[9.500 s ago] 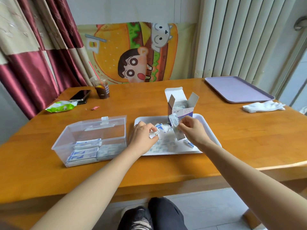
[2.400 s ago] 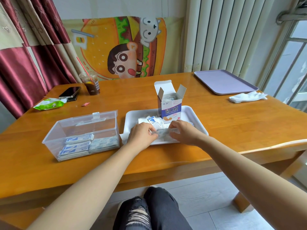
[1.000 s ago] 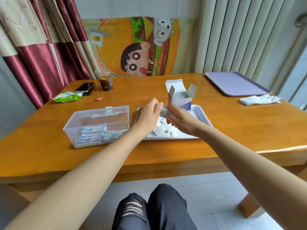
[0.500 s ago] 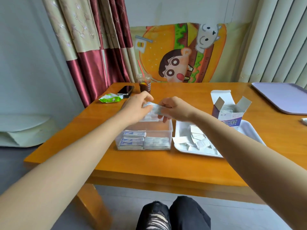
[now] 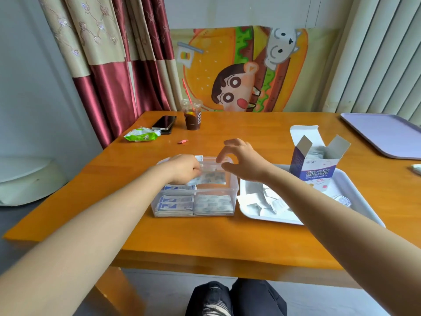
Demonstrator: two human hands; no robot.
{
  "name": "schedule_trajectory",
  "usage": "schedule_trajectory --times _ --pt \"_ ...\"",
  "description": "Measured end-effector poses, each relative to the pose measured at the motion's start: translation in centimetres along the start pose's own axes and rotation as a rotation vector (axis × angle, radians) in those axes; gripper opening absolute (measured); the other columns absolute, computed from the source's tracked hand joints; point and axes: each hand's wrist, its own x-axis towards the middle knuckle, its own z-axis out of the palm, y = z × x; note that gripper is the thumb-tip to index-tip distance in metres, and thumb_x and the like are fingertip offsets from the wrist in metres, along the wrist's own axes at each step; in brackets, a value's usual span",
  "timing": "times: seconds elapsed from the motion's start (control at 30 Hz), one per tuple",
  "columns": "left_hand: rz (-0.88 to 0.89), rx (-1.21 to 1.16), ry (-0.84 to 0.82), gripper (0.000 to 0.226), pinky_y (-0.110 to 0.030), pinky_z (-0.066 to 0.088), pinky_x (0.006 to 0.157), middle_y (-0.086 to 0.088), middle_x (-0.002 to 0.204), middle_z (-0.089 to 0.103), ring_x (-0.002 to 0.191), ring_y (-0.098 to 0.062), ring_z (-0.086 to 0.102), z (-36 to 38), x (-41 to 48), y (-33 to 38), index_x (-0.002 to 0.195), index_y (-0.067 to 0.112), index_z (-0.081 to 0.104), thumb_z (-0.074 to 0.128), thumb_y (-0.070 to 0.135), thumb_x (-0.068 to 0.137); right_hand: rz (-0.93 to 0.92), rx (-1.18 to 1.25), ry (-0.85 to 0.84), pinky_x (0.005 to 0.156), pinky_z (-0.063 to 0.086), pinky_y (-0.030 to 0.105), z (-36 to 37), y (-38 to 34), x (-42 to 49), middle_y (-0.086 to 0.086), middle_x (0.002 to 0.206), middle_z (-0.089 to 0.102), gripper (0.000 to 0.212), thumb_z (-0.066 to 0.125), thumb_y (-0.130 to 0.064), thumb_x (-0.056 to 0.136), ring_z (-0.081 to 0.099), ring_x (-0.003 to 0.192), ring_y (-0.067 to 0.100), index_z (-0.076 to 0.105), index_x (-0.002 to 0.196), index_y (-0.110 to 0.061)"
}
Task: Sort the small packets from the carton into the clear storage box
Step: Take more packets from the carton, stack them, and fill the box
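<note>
Wooden table: clear storage box beneath the grip; white tray right; cup, phone, green pack, red wrapper beyond; lilac tray far right.

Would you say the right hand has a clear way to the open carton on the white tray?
Probably yes: the right hand hovers empty over the clear box, and the carton stands upright to its right with nothing between.

The packet bundle at my left fingers sits inside the storage box, above stacked packets; right of my right fingers, the carton stands on the tray.
</note>
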Motion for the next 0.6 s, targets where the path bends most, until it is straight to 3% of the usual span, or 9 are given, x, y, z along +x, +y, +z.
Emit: schedule_trajectory --times 0.07,0.17,0.27,0.37,0.5,0.6 --pt "-0.017 0.04 -0.117 0.036 -0.031 0.033 0.059 -0.003 0.067 0.044 0.062 -0.02 0.039 0.5 0.5 0.8 0.065 0.015 0.048 0.043 0.021 0.1 0.011 0.011 -0.063 0.111 0.018 0.037 0.6 0.2 -0.6 0.012 0.145 0.034 0.018 0.06 -0.017 0.09 0.017 0.144 0.022 0.066 0.106 -0.02" --pt "-0.033 0.104 -0.263 0.024 -0.026 0.037 0.058 -0.004 0.088 0.057 0.072 -0.02 0.047 0.7 1.0 1.9 0.103 0.012 0.064 0.04 0.018 0.101 0.013 0.05 -0.117 0.111 0.02 0.037 1.4 0.0 -1.4 0.014 0.148 0.03 0.02 0.06 -0.018 0.09 0.015 0.145 0.023 0.066 0.109 -0.021" --pt "-0.055 0.12 -0.327 0.031 -0.025 0.041 0.063 -0.007 0.103 0.06 0.078 -0.02 0.05 1.2 1.5 2.8 0.124 0.008 0.056 0.038 0.011 0.099 0.018 0.067 -0.124 0.11 0.022 0.037 1.6 0.2 -1.6 0.012 0.146 0.033 0.019 0.06 -0.018 0.09 0.017 0.143 0.024 0.066 0.108 -0.021" --pt "-0.055 0.135 -0.321 0.031 -0.028 0.044 0.068 -0.01 0.113 0.063 0.082 -0.022 0.053 1.9 1.9 3.2 0.123 0.009 0.058 0.041 0.009 0.097 0.023 0.077 -0.118 0.11 0.024 0.038 1.4 0.3 -1.5 0.014 0.145 0.033 0.02 0.061 -0.018 0.09 0.019 0.142 0.025 0.066 0.108 -0.022" --pt "0.004 0.011 -0.209 0.022 -0.029 0.048 0.073 0.002 0.1 0.064 0.085 -0.017 0.057 1.6 1.9 2.9 0.107 0.02 0.066 0.049 0.015 0.094 0.017 0.067 -0.121 0.109 0.024 0.036 1.5 0.5 -1.5 0.013 0.143 0.037 0.02 0.061 -0.018 0.089 0.02 0.142 0.024 0.067 0.108 -0.022" --pt "0.027 -0.007 -0.248 0.027 -0.031 0.049 0.079 0.003 0.104 0.064 0.09 -0.018 0.059 1.5 1.7 3.0 0.112 0.02 0.068 0.048 0.014 0.094 -0.001 0.053 -0.125 0.107 0.023 0.035 1.7 0.6 -1.5 0.012 0.14 0.041 0.019 0.061 -0.019 0.089 0.022 0.141 0.024 0.068 0.106 -0.022"
